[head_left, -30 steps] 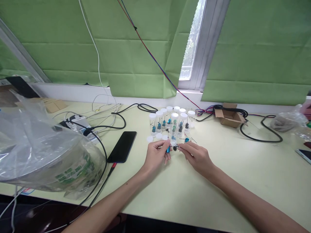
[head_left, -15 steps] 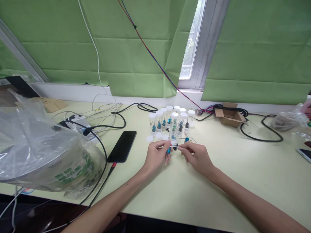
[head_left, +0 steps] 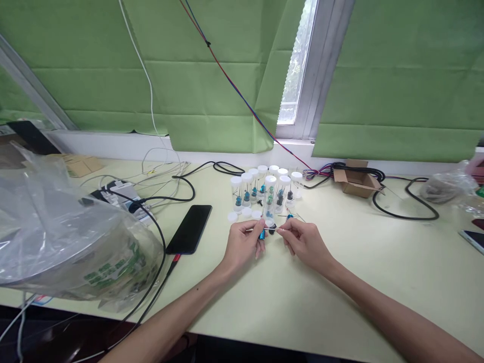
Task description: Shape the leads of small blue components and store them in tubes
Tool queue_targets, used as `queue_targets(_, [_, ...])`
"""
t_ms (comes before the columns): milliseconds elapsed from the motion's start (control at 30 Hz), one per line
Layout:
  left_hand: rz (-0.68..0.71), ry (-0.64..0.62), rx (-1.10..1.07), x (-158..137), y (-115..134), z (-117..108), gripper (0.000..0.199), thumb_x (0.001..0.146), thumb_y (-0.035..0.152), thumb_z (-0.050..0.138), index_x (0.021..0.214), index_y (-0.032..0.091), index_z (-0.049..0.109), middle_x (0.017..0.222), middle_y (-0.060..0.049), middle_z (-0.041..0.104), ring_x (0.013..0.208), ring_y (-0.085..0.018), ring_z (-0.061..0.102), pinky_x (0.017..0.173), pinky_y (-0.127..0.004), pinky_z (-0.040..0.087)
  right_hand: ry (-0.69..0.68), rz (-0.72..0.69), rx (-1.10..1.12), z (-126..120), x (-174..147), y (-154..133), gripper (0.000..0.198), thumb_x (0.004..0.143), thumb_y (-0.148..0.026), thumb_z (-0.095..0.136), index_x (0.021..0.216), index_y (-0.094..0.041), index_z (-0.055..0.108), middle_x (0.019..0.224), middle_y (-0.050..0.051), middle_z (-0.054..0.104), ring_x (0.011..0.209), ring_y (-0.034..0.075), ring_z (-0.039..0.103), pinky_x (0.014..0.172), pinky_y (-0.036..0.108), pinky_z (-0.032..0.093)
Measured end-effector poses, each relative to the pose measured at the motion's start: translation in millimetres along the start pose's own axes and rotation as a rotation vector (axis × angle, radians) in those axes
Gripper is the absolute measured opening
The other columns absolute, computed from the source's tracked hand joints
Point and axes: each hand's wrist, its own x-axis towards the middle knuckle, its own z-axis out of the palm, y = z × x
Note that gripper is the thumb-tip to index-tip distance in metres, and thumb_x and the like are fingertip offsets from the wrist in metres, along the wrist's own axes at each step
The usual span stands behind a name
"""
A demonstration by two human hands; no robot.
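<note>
My left hand (head_left: 245,241) is closed, with a small shiny blue part (head_left: 261,234) between thumb and fingers. A thin metal rod (head_left: 270,229) runs sideways from this part towards my right hand (head_left: 303,243), whose thumb and forefinger pinch its end. Just behind the rod, a small black piece (head_left: 272,228) lies on the table. Several clear tubes with white caps (head_left: 270,179) stand beyond my hands, with blue, green and black parts inside. Loose white caps (head_left: 246,213) lie in front of the tubes. Near my right fingers is another blue part (head_left: 290,216) with thin rods.
A black phone (head_left: 189,229) with a cable lies left of my hands. Further left, a large plastic bag (head_left: 113,252) covers the table edge. Black cables (head_left: 340,166) and a small open cardboard box (head_left: 357,184) sit at the back right. Another phone (head_left: 472,238) is far right.
The whole view shifts very slightly. Both hands keep the same grip on the blue part and the rod, with hardly any movement.
</note>
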Motion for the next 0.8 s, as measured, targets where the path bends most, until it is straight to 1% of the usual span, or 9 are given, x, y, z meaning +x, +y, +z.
queue_targets(333, [-0.015,0.026,0.002,-1.0,1.5,0.8,0.041,0.086,0.052,0.059,0.072,0.014,0.065,0.045,0.002,0.053,0.031,-0.009,0.042,0.036,-0.022,0.031,-0.032,0.021,0.035,-1.1,1.1,-0.2,0.025,0.093,-0.033,0.055,0.072,-0.019,0.055,0.049,-0.006,0.049,0.037,0.009,0.043,0.043,0.023,0.036])
queue_targets(467, [0.002,0.028,0.005,-0.7,4.3,0.8,0.040,0.086,0.051,0.060,0.073,0.014,0.065,0.048,0.002,0.054,0.032,-0.008,0.042,0.038,-0.022,0.032,0.012,-0.023,-0.014,1.2,0.3,0.3,0.022,0.094,-0.030,0.055,0.075,-0.018,0.058,0.050,-0.005,0.050,0.039,0.009,0.045,0.044,0.023,0.038])
queue_targets(533, [0.017,0.038,0.015,0.1,5.3,0.2,0.039,0.086,0.050,0.060,0.072,0.014,0.066,0.052,0.001,0.056,0.034,-0.008,0.043,0.039,-0.022,0.033,0.061,-0.132,-0.107,2.4,-0.3,3.1,0.020,0.094,-0.028,0.055,0.078,-0.018,0.061,0.053,-0.004,0.053,0.043,0.010,0.048,0.047,0.023,0.040])
queue_targets(633, [0.032,0.045,0.041,2.0,6.3,-1.8,0.039,0.086,0.049,0.060,0.073,0.014,0.066,0.053,0.001,0.056,0.036,-0.007,0.044,0.042,-0.022,0.035,0.126,-0.399,-0.301,2.2,-0.3,9.8,0.016,0.096,-0.022,0.053,0.084,-0.018,0.063,0.067,0.002,0.064,0.057,0.013,0.057,0.055,0.023,0.043])
queue_targets(700, [0.029,0.059,0.043,3.3,7.1,-3.8,0.037,0.086,0.049,0.061,0.076,0.014,0.068,0.056,0.001,0.057,0.037,-0.007,0.045,0.042,-0.022,0.036,0.155,-0.541,-0.427,0.5,0.4,14.3,0.016,0.098,-0.019,0.050,0.088,-0.017,0.063,0.075,0.005,0.068,0.063,0.014,0.060,0.057,0.024,0.043])
queue_targets(733, [0.025,0.072,0.037,3.9,7.6,-5.0,0.037,0.085,0.049,0.061,0.078,0.014,0.068,0.059,0.001,0.058,0.037,-0.007,0.045,0.042,-0.022,0.037,0.173,-0.579,-0.485,-0.6,0.8,16.2,0.017,0.098,-0.018,0.049,0.089,-0.017,0.063,0.074,0.005,0.067,0.061,0.013,0.059,0.055,0.024,0.041])
queue_targets(800, [0.016,0.103,0.021,4.8,8.5,-7.0,0.037,0.085,0.050,0.062,0.081,0.014,0.068,0.065,0.000,0.060,0.037,-0.006,0.045,0.040,-0.022,0.037,0.189,-0.599,-0.564,-2.7,1.7,18.9,0.018,0.099,-0.018,0.048,0.090,-0.017,0.064,0.069,0.004,0.065,0.057,0.013,0.056,0.052,0.024,0.038])
